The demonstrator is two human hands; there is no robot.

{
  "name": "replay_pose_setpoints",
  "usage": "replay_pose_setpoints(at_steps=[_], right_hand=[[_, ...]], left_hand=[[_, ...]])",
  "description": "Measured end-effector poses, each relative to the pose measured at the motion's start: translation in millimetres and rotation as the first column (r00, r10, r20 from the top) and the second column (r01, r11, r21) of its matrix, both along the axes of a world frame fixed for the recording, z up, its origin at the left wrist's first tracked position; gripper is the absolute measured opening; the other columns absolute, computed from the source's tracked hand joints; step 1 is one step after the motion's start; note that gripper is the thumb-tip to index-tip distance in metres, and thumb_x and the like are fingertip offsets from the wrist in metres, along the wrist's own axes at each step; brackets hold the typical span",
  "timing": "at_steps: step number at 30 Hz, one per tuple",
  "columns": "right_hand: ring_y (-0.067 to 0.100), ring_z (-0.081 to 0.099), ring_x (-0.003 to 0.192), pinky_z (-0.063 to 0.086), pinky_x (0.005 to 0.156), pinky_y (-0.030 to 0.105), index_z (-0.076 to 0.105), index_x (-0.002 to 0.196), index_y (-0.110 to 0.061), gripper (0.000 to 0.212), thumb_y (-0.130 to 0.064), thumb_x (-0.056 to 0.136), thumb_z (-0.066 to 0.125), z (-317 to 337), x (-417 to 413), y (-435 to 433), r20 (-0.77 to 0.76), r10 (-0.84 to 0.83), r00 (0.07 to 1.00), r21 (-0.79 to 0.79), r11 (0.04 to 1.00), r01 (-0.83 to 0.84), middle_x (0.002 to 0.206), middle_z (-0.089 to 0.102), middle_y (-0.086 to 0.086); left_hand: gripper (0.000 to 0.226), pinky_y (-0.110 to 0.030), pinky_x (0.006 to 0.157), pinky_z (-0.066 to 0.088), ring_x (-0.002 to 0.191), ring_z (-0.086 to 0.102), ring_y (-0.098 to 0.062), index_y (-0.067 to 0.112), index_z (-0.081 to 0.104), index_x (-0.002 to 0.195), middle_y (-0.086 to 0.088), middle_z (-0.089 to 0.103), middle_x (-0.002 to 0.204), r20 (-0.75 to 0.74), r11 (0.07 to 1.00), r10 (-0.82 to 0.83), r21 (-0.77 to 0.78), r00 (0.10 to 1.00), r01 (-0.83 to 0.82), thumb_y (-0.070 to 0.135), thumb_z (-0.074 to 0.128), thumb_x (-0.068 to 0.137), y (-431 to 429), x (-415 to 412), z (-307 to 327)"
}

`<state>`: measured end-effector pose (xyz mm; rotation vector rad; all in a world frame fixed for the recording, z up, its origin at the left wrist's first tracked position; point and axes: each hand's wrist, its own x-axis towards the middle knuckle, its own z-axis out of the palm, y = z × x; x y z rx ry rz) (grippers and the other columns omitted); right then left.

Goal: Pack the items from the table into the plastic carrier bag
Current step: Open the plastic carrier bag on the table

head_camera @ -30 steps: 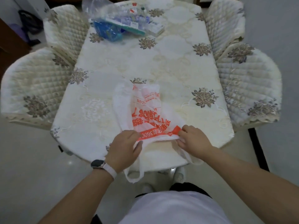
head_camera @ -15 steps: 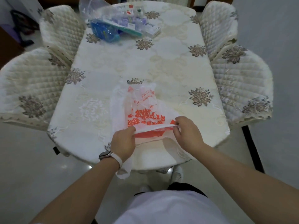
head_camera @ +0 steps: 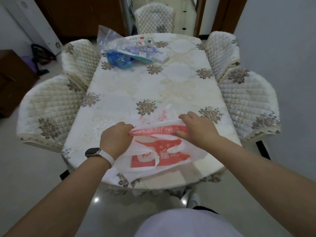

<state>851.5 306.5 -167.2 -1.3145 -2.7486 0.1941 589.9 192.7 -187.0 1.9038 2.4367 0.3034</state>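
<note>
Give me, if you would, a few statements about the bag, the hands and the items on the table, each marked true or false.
1. The left hand and the right hand both grip the plastic carrier bag. True.
2. The bag lies at the far end of the table. False: it lies at the near edge, right in front of the person.
3. The items to be packed sit in a pile at the far end of the table, apart from the bag. True.
4. The watch is on the right wrist. False: it is on the left wrist.
5. The bag's print is blue. False: it is orange-red on white.
</note>
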Motion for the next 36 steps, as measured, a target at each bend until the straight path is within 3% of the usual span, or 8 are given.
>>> replay_pose_setpoints(at_steps=[6,10,13,17,20,25,27,36], right_hand=[[0.024,0.06,0.088,0.046,0.064,0.034,0.057,0.116,-0.021,0.058,-0.07,0.085,0.051,14,6,-8,0.071,0.07,0.995,0.013,0.997,-0.071,0.104,0.05,-0.002],[0.031,0.057,0.085,0.037,0.059,0.032,0.06,0.099,-0.012,0.023,-0.033,0.092,0.055,11,0,-22,-0.107,-0.014,0.994,0.049,0.999,0.019,0.1,0.049,0.004],[0.026,0.052,0.086,0.033,0.064,0.033,0.059,0.096,-0.006,0.013,-0.014,0.089,0.051,19,-7,-28,-0.491,-0.256,0.833,-0.242,0.958,0.152,0.097,0.054,0.005],[0.017,0.041,0.064,0.029,0.054,0.033,0.047,0.082,-0.02,0.018,-0.003,0.088,0.046,27,-12,-37,-0.585,-0.522,0.621,-0.495,0.836,0.238,0.074,0.05,-0.001],[0.018,0.043,0.061,0.029,0.051,0.03,0.043,0.084,-0.026,0.024,-0.003,0.088,0.048,28,-14,-40,-0.66,-0.525,0.537,-0.499,0.841,0.209,0.073,0.053,-0.003],[0.018,0.056,0.075,0.044,0.066,0.032,0.051,0.117,-0.026,0.044,-0.047,0.083,0.071,29,0,-49,-0.415,-0.233,0.879,-0.277,0.953,0.122,0.086,0.058,-0.008],[0.019,0.057,0.079,0.044,0.066,0.033,0.056,0.1,-0.024,0.038,-0.057,0.084,0.065,23,7,-46,-0.192,-0.119,0.974,-0.158,0.983,0.089,0.086,0.055,-0.008],[0.032,0.052,0.073,0.041,0.061,0.041,0.045,0.076,-0.013,0.024,-0.025,0.096,0.049,-1,24,-15,-0.37,-0.315,0.874,-0.162,0.948,0.273,0.072,0.05,0.002]], left_hand=[[0.011,-0.039,0.066,0.041,0.082,0.056,-0.032,0.01,0.061,0.085,-0.008,0.061,0.086,0.375,0.98,0.116,0.106,0.919,-0.167,0.008,0.051,0.088,1,-7,15],[0.021,-0.033,0.06,0.039,0.07,0.054,-0.022,0.023,0.052,0.077,0.002,0.059,0.075,0.589,0.95,0.117,0.167,0.799,-0.263,0.007,0.047,0.09,-4,1,26],[0.018,-0.033,0.055,0.035,0.066,0.05,-0.026,0.022,0.046,0.077,0.002,0.054,0.069,0.584,0.944,0.111,0.191,0.804,-0.269,0.015,0.057,0.088,-12,3,30],[0.039,-0.031,0.063,0.047,0.078,0.063,-0.017,0.032,0.055,0.104,0.012,0.065,0.087,0.328,0.998,0.06,-0.028,0.943,-0.054,0.055,0.072,0.078,-24,0,35],[0.013,-0.03,0.059,0.038,0.083,0.062,-0.028,0.022,0.061,0.085,0.0,0.063,0.083,0.097,1.0,-0.012,-0.023,0.995,0.014,0.034,0.059,0.09,-26,-6,28],[0.013,-0.04,0.064,0.042,0.076,0.055,-0.034,0.01,0.056,0.081,-0.01,0.059,0.078,0.419,0.985,0.079,0.106,0.904,-0.135,0.01,0.048,0.092,-26,-12,23],[0.012,-0.039,0.065,0.043,0.076,0.056,-0.032,0.015,0.054,0.084,-0.007,0.062,0.081,0.432,0.981,0.109,0.1,0.895,-0.168,0.01,0.046,0.092,-25,-10,27],[0.046,-0.03,0.049,0.027,0.062,0.048,-0.02,0.018,0.045,0.063,0.0,0.05,0.066,0.206,0.998,0.054,0.033,0.977,-0.062,0.052,0.068,0.082,7,14,35]])
